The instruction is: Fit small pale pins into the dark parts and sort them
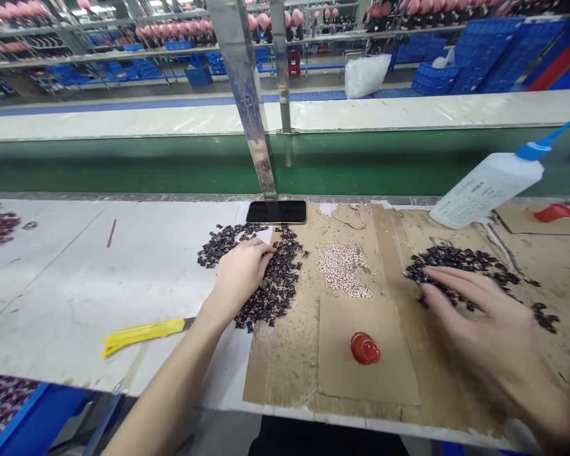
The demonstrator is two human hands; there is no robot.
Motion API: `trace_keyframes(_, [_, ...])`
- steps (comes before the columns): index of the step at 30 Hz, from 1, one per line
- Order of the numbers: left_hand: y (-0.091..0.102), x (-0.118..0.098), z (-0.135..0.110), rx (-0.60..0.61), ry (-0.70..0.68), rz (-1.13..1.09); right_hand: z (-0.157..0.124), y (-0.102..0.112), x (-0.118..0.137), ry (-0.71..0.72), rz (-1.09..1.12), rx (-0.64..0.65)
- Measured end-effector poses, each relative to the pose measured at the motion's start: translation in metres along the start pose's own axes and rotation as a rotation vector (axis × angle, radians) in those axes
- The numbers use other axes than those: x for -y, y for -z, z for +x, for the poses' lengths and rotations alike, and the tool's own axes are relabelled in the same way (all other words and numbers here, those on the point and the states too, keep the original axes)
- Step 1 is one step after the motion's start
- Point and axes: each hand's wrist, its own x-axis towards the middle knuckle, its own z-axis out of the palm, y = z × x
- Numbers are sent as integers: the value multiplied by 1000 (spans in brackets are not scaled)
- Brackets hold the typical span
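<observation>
My left hand (242,269) rests on the edge of a pile of small dark glossy pieces (270,294) left of centre. Its fingers are curled together, and whatever is between the fingertips is hidden. My right hand (484,320), slightly blurred, reaches over another pile of similar dark pieces (456,256). Its fingers are stretched out, with a gap between thumb and forefinger at the pile's left edge. Between the hands lies a heap of tiny pale pink bits with dark marks (342,269). Nearer me, a blob of red glossy paste (365,348) sits on a cardboard square (342,383).
A white bottle with a blue nozzle (487,183) leans at the back right. A phone (276,212) lies by the metal post (247,95). A yellow-handled tool (145,332) lies left of my forearm. Reddish pieces (0,229) are at far left. Beyond runs a green conveyor belt (123,164).
</observation>
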Motion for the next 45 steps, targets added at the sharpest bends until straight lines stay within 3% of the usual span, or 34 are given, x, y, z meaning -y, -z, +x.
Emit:
trace_keyframes(3, [2,0,-4,-21,24,-99,19,-39,14,158,-218,220])
trace_keyframes(6, [4,-3,-9,-65,86,-251,41,-73,32,248,-287,380])
trace_keyframes(9, [8,-8,-21,-49,185,-477,52,-88,42,296,-339,472])
trace_keyframes(12, [13,-17,-34,42,248,-723,54,-91,40,305,-379,515])
trace_keyframes(17, [18,-33,-47,159,305,-1010,52,-92,35,278,-416,501])
trace_keyframes(26, [18,-51,-57,153,305,-1169,50,-88,35,188,-304,383])
trace_keyframes(31, [19,-66,-66,140,287,-1169,45,-65,32,20,-121,249])
trace_keyframes(34, [15,-86,-76,82,248,-1216,29,-45,31,-186,193,240])
trace_keyframes(38, [6,-117,-86,-51,123,-1197,3,-28,42,-429,623,307])
trace_keyframes(42, [1,-134,-87,-194,-158,-1010,-10,-21,63,-415,695,377])
trace_keyframes(45, [1,-134,-85,-216,-291,-854,-13,-17,75,-395,632,342])
